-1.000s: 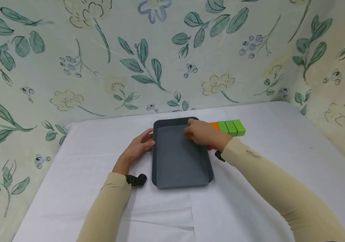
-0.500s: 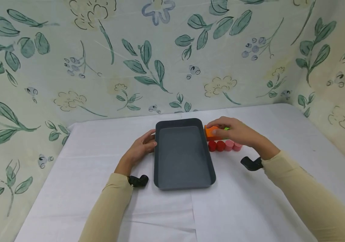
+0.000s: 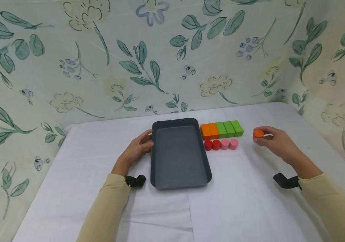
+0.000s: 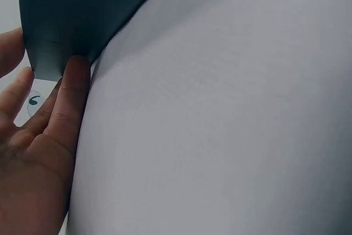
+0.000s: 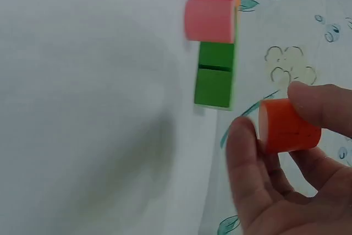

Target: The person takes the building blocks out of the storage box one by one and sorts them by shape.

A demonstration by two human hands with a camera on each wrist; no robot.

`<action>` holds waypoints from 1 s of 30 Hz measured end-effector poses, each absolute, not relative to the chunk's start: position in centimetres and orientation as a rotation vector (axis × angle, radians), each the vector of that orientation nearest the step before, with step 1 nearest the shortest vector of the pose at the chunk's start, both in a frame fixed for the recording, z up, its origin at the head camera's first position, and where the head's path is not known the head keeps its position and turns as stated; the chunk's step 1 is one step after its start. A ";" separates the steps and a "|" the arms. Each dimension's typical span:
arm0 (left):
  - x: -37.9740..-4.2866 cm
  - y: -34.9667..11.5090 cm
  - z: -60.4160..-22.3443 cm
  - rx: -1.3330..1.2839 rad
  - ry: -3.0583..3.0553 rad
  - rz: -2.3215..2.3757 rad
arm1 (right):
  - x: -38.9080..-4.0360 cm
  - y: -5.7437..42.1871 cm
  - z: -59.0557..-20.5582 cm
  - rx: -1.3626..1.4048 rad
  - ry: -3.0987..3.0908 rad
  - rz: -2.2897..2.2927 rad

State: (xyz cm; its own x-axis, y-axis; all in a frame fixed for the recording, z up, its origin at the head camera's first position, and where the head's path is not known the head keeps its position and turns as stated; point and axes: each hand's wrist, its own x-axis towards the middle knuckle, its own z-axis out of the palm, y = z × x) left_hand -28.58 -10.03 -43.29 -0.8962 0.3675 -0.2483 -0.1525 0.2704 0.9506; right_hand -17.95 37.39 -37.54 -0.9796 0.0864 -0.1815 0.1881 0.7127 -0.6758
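Note:
A dark grey rectangular tray (image 3: 179,158) lies on the white-covered table. My left hand (image 3: 137,148) rests against its left side; in the left wrist view, straight fingers (image 4: 74,89) touch the tray's outer wall. Out to the right, my right hand (image 3: 273,139) pinches an orange cylinder block (image 3: 258,133) between thumb and fingers. The right wrist view shows this orange cylinder (image 5: 289,125) held sideways in the fingertips, apart from the other blocks.
Right of the tray runs a row of orange blocks (image 3: 210,131) and green blocks (image 3: 229,129). In front of them stand red cylinders (image 3: 212,145) and pink cylinders (image 3: 229,144). A floral cloth (image 3: 160,60) hangs behind the table.
My right hand has moved right with the orange cylinder, from over the tray, past the block row, to beyond its right end. The left hand stays at the tray's side.

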 end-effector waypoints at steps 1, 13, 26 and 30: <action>-28.5 -10.0 -43.3 0.202 2.126 1.662 | -17.9 37.5 -38.0 0.212 2.791 -1.076; -28.3 -9.9 -43.4 0.220 2.120 1.692 | -19.1 35.5 -40.4 0.152 2.837 -0.869; -28.4 -9.9 -43.3 0.207 2.118 1.671 | -18.9 34.6 -39.9 0.145 2.869 -0.852; -28.5 -9.8 -43.3 0.191 2.106 1.678 | -19.3 34.3 -39.9 0.085 2.919 -0.813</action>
